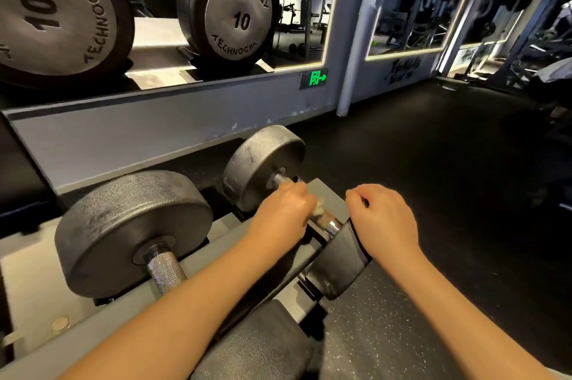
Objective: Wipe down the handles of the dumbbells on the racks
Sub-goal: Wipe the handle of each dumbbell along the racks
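Head view, left hand (pixel 283 212) clutching cloth (pixel 320 205) around dumbbell handle (pixel 328 224), right hand (pixel 383 218) curled just beside, grip unclear

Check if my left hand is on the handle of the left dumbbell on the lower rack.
No, the left hand grips the right dumbbell's handle; the left dumbbell's handle lies bare.

A gym, going by heavy dumbbells (pixel 235 8) stamped 10 on a grey tiered rack (pixel 108 144) at near left, speckled black rubber floor (pixel 433 178), light-edged wall mirrors (pixel 411 8) beyond, steel training frames (pixel 532 17) at far right, and a green exit sign (pixel 318 77) low on the wall.
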Tool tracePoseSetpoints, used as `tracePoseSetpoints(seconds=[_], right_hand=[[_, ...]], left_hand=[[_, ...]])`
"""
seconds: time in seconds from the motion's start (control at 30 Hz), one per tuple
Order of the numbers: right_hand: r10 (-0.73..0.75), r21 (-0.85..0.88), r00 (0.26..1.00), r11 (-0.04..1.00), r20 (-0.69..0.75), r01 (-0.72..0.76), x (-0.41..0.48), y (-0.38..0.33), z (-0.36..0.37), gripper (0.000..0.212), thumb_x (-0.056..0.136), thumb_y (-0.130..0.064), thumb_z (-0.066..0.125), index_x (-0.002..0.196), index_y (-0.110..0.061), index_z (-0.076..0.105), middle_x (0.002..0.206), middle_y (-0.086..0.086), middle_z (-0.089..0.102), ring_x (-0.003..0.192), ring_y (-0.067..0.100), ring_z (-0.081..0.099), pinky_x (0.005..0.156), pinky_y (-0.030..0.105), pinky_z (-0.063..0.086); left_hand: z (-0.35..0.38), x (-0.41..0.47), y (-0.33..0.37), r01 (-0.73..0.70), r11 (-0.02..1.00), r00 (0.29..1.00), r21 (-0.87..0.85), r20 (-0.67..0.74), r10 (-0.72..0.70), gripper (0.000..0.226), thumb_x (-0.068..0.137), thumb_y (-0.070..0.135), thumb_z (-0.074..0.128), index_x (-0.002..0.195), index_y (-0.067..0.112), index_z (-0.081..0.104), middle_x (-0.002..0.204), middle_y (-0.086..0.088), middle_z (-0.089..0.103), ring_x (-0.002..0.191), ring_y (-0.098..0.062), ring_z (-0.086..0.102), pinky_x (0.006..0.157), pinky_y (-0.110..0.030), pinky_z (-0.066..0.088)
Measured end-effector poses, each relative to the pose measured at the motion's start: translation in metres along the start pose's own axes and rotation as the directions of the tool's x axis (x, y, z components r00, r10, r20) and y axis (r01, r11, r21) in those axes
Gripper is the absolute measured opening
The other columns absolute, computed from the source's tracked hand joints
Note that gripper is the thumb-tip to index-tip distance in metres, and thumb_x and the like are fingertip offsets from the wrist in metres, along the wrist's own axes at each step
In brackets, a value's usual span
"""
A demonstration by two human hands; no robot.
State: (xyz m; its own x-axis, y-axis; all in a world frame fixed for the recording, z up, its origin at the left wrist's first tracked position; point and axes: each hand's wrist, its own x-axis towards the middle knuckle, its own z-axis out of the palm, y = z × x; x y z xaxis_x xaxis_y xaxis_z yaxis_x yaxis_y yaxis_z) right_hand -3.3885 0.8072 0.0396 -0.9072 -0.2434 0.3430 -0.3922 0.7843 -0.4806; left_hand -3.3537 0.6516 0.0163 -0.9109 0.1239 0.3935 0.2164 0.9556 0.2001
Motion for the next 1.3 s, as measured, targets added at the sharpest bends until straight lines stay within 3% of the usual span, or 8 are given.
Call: tracePoseSetpoints(seconds=[0.17, 0.37, 0.5, 0.7, 0.87, 0.97, 1.17, 1.3], right_hand=[[0.013, 0.002, 1.000, 1.000, 0.011, -0.013, 0.000, -0.002, -0.001, 0.036, 0.095, -0.030, 0.043, 0.067, -0.016, 0.061, 0.073, -0.001, 0.058, 0.069, 0.015, 0.054, 0.067, 0.040, 0.051], [0.012, 0.012, 1.000, 1.000, 0.004, -0.012, -0.001, -0.002, -0.002, 0.039, 0.095, -0.027, 0.044, 0.062, -0.014, 0.058, 0.068, -0.002, 0.055, 0.063, 0.015, 0.053, 0.062, 0.038, 0.050], [0.012, 0.005, 1.000, 1.000, -0.029, -0.012, 0.000, 0.000, 0.001, 0.039, 0.093, -0.026, 0.044, 0.060, -0.007, 0.056, 0.063, 0.003, 0.053, 0.063, 0.020, 0.051, 0.062, 0.045, 0.048], [0.011, -0.003, 1.000, 1.000, -0.015, -0.011, 0.000, 0.000, 0.001, 0.039, 0.093, -0.026, 0.044, 0.057, -0.013, 0.052, 0.063, -0.003, 0.049, 0.065, 0.018, 0.050, 0.059, 0.040, 0.045], [0.022, 0.002, 1.000, 1.000, -0.012, -0.022, 0.001, -0.001, 0.002, 0.037, 0.095, -0.027, 0.045, 0.058, -0.021, 0.051, 0.064, -0.005, 0.048, 0.065, 0.015, 0.049, 0.055, 0.030, 0.039], [0.022, 0.012, 1.000, 1.000, -0.008, -0.022, 0.000, -0.001, 0.002, 0.036, 0.095, -0.028, 0.045, 0.060, -0.024, 0.050, 0.067, -0.007, 0.049, 0.068, 0.014, 0.050, 0.056, 0.027, 0.036], [-0.001, 0.019, 1.000, 1.000, -0.019, 0.001, 0.000, 0.000, 0.001, 0.038, 0.094, -0.027, 0.044, 0.062, -0.011, 0.057, 0.066, 0.002, 0.052, 0.066, 0.020, 0.052, 0.060, 0.041, 0.046], [0.004, -0.005, 1.000, 1.000, 0.007, -0.004, 0.001, 0.002, 0.001, 0.037, 0.094, -0.027, 0.044, 0.065, -0.011, 0.060, 0.070, -0.001, 0.055, 0.069, 0.018, 0.054, 0.064, 0.041, 0.050]], left_hand=[[0.004, -0.006, 0.001, -0.105, 0.994, 0.994, 0.027, 0.021, 0.104, 0.013, 0.079, 0.001, 0.068, 0.092, 0.001, 0.065, 0.099, -0.012, 0.060, 0.093, -0.028, 0.057, 0.064, -0.041, 0.053], [-0.003, 0.006, -0.001, 0.172, 0.975, 0.981, 0.142, -0.110, -0.157, 0.026, 0.091, 0.007, 0.055, 0.116, 0.009, 0.052, 0.116, -0.006, 0.047, 0.104, -0.020, 0.047, 0.069, -0.026, 0.040], [-0.006, 0.008, -0.008, 0.248, 0.963, 0.962, 0.109, -0.147, -0.231, 0.021, 0.094, 0.007, 0.052, 0.115, 0.009, 0.055, 0.114, -0.007, 0.049, 0.101, -0.020, 0.048, 0.071, -0.026, 0.043], [0.003, 0.001, -0.003, 0.094, 0.995, 0.993, 0.043, -0.073, -0.091, 0.015, 0.073, -0.009, 0.067, 0.085, -0.001, 0.064, 0.093, -0.016, 0.056, 0.086, -0.032, 0.056, 0.061, -0.033, 0.044], [0.002, 0.001, 0.015, -0.118, 0.992, 0.991, 0.042, 0.068, 0.115, 0.013, 0.083, -0.005, 0.059, 0.094, 0.000, 0.063, 0.099, -0.013, 0.055, 0.096, -0.028, 0.050, 0.070, -0.039, 0.044], [0.002, 0.000, 0.016, -0.155, 0.987, 0.984, 0.053, 0.092, 0.150, 0.014, 0.085, 0.001, 0.060, 0.098, 0.004, 0.063, 0.102, -0.010, 0.057, 0.098, -0.024, 0.051, 0.076, -0.036, 0.047], [-0.001, 0.007, 0.010, 0.038, 0.990, 0.999, 0.134, 0.008, -0.039, 0.021, 0.090, 0.007, 0.056, 0.111, 0.009, 0.056, 0.114, -0.006, 0.052, 0.110, -0.021, 0.046, 0.072, -0.028, 0.039], [-0.010, 0.009, 0.005, 0.128, 0.987, 0.990, 0.094, -0.074, -0.121, 0.010, 0.092, 0.014, 0.056, 0.101, 0.013, 0.060, 0.100, -0.002, 0.057, 0.098, -0.017, 0.053, 0.079, -0.027, 0.046]])
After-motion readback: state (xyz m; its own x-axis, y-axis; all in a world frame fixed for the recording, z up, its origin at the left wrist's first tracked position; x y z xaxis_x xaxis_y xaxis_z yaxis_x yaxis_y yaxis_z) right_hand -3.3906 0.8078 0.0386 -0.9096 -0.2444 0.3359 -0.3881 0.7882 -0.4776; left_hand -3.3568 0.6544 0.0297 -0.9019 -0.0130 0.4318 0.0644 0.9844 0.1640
